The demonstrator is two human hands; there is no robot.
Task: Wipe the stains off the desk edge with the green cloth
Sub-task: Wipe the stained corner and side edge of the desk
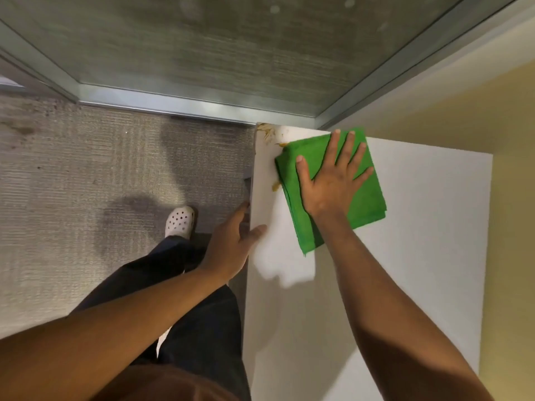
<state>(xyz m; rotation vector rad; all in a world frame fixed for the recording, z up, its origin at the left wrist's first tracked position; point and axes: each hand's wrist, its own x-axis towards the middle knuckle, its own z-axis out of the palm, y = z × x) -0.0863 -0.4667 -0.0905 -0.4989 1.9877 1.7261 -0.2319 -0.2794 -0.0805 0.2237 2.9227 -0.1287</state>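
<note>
The white desk (405, 227) fills the right side, its long left edge running away from the person. On it, near the far corner, lies the folded green cloth (333, 192), pinned flat under the right hand (333, 180), fingers spread, not clenched. Left hand (231, 244) braces that edge, loosely open. 2 brown stains (267, 133) sit just beyond the cloth, up-left, nearer the right hand.

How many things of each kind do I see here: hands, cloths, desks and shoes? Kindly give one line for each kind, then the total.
Hands: 2, the left hand and the right hand
Cloths: 1, the green cloth
Desks: 1, the white desk
Shoes: 1, the white shoe
Total: 5
</note>
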